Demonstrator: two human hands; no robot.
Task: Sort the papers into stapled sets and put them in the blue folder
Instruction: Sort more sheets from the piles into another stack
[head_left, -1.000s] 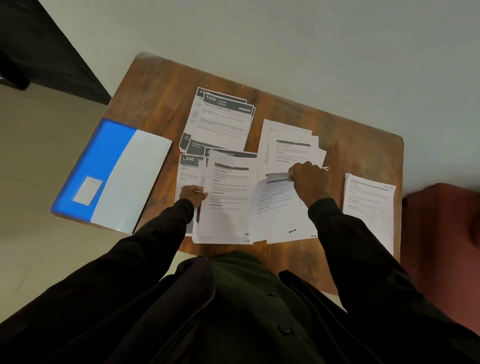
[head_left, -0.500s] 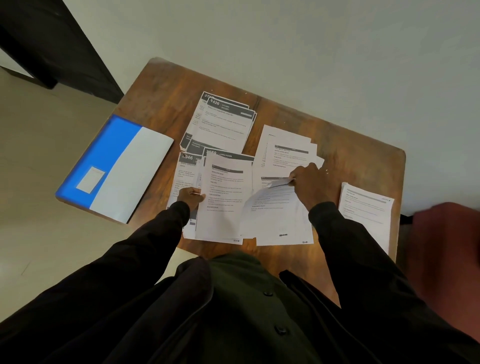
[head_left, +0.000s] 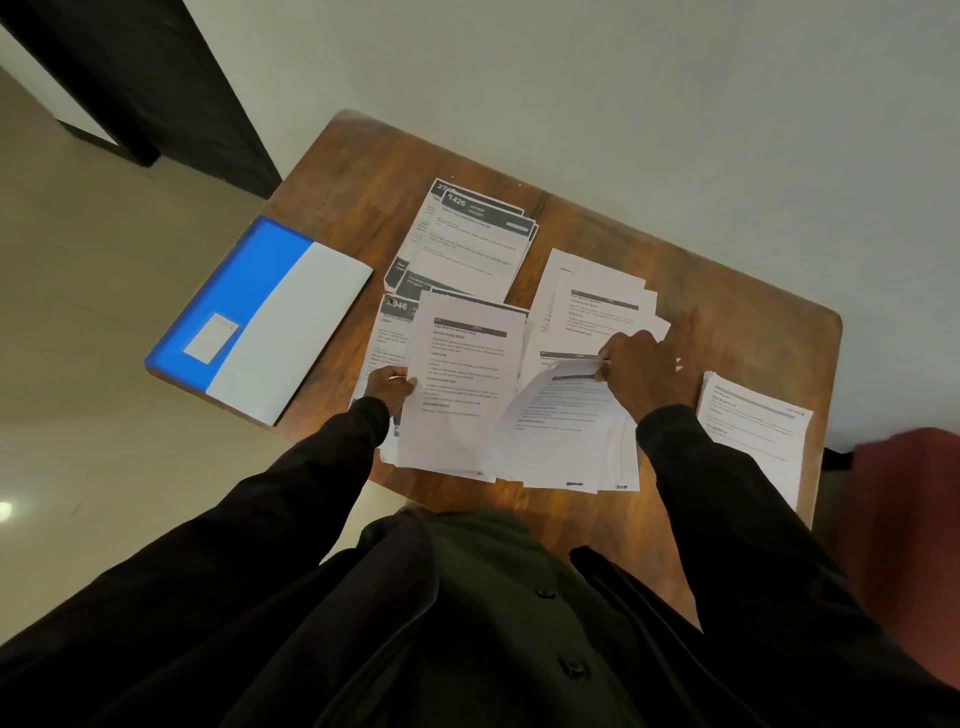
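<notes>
I noted: left hand (head_left: 389, 387) pinched the middle sheet (head_left: 462, 384) by its left edge; right hand (head_left: 647, 376) pinched the curled sheet (head_left: 566, 415) by its top edge. Blue folder (head_left: 249, 306) lay apart, left.

One view only: wide-angle camera on the person's head, facing forward and steeply down, close above a small brown wooden table (head_left: 363, 171).

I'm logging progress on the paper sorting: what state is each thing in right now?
blue folder: closed, flat at the left edge of the table.
left hand: pinches the left edge of the front sheet.
right hand: pinches the top edge of the curled sheet.
curled sheet: top edge lifted, bent.
far pile: flat, fanned, untouched.
right pile: flat, untouched.
</notes>
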